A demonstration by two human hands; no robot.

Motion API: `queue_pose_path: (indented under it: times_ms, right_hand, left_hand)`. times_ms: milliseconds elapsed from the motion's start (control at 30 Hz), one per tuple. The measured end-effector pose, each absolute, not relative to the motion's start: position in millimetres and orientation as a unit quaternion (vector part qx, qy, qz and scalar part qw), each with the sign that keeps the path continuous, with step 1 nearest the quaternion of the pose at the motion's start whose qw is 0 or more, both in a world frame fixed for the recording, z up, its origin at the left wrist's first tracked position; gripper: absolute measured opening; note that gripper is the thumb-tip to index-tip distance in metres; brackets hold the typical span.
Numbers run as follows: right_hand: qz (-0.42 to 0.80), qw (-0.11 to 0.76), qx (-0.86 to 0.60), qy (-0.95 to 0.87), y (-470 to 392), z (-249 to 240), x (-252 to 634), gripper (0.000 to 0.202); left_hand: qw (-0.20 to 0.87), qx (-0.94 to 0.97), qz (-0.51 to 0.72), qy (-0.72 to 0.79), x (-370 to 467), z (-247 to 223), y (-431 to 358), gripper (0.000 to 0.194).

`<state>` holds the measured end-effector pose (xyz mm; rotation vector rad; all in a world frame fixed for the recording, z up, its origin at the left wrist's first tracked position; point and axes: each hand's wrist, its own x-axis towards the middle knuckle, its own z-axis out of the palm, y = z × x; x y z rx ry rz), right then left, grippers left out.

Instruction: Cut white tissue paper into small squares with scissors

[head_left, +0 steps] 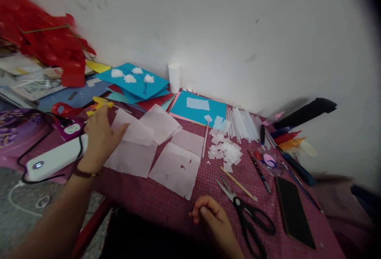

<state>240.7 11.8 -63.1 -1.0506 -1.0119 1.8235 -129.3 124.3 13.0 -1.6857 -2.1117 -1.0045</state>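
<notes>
My left hand [99,138] reaches to the far left of the table, thumb spread away from the fingers. Its fingertips are at the yellow glue gun [101,104], and I cannot tell whether they touch it. Thin white paper squares [177,169] lie spread in the middle, some overlapping. Near the front edge, my right hand [212,217] rests with curled fingers, and nothing shows in them. Black-handled scissors [238,203] lie with blades parted just right of that hand. Beyond them are a wooden stick [239,183] and a pile of small cut white paper pieces [229,151].
Blue card with white paper tufts [131,80] is stacked at the back, beside a white roll [174,77]. White glue sticks [244,124], a pen [260,171] and a phone [294,211] lie right. A white power bank [56,159] and black cable sit left.
</notes>
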Motion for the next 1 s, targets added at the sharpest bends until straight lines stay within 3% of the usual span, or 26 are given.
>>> queue_pose_path:
  times_ms: [67,133,200,267,467,633,1000]
  right_hand:
    - [0.711,0.391,-0.417,-0.409,11,-63,242,0.017]
    - [0.709,0.389,-0.418,-0.414,11,-63,243,0.014]
    - [0.711,0.385,-0.417,-0.416,11,-61,243,0.013]
    - [0.713,0.382,-0.414,-0.417,11,-59,243,0.013]
    - [0.706,0.38,-0.415,-0.43,13,-51,242,0.017]
    - [0.703,0.391,-0.409,-0.43,13,-53,241,0.02]
    - [0.68,0.451,-0.381,-0.435,5,-56,243,0.016]
  left_hand:
    - [0.191,-0.585,-0.352,-0.705,-104,14,103,0.083]
    - [0.167,-0.644,-0.374,-0.646,-71,11,76,0.061]
    - [0.061,-0.76,-0.335,-0.554,-38,2,52,0.031]
    - [-0.015,-0.828,-0.284,-0.483,-13,-8,36,0.017]
    - [-0.046,-0.923,-0.118,-0.363,13,-20,33,0.028]
    - [-0.013,-0.929,0.022,-0.37,20,-30,40,0.033]
    - [-0.059,-0.89,-0.01,-0.451,23,-30,56,0.023]
